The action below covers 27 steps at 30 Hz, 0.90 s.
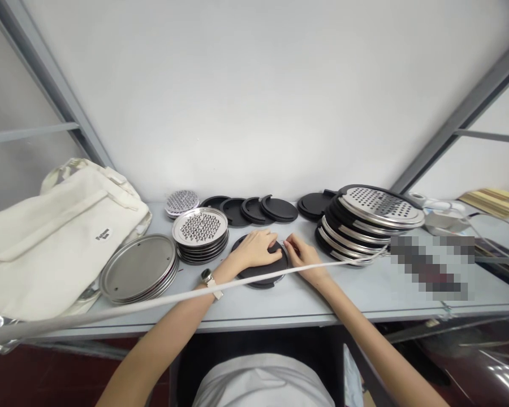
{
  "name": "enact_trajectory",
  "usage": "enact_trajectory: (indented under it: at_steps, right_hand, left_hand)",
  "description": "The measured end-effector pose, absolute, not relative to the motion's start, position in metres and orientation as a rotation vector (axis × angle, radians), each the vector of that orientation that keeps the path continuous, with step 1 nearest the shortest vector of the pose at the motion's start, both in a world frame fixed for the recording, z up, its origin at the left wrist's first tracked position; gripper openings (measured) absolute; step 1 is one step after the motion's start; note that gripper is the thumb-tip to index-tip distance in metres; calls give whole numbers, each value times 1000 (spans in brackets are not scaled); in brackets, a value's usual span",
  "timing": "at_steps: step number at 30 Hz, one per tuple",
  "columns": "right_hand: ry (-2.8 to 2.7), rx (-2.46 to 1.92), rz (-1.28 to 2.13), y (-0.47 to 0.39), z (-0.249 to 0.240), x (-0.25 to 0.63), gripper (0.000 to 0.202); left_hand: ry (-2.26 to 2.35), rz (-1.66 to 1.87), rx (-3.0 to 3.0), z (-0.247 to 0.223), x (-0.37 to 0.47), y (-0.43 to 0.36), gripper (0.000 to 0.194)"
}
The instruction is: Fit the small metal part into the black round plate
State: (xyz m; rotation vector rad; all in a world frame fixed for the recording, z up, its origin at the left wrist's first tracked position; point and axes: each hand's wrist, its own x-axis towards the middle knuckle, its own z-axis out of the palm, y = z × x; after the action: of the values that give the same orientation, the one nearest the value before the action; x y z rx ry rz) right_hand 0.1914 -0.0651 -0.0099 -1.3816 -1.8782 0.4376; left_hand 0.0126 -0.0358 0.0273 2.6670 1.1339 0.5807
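- 1 round black disc [261, 270], smooth, flat on the pale tabletop [297, 302], marks the clock's centre.
- 1 left hand [257, 250]: fingers spread loosely across the disc's top.
- 1 right hand [303, 257], 3 o'clock: fingers bent, tips gathered at the disc's edge; whether they grasp anything cannot be told.
- 4 overlapping black discs [280, 209] with raised crescent rims, 11 to 12 o'clock.
- 2 round grater plates [200, 226], toothed, shiny metal, 10 o'clock; the nearer tops a stack.
- 1 stack of plain metal plates [139, 265], 9 o'clock.
- 1 tall black-and-metal stack [379, 206], perforated plate uppermost, 2 o'clock.
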Motion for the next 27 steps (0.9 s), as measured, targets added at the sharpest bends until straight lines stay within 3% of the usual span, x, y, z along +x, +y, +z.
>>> enact_trajectory:
  at_steps: [8,27]
  right_hand:
    - [-1936,-1413,448,-66,-9,190,20]
    - [-2062,-1578,356,-61,-12,190,25]
  left_hand:
    - [1109,447,2772,32,9,-37,22]
    - [880,494,2625,30,1,-23,28]
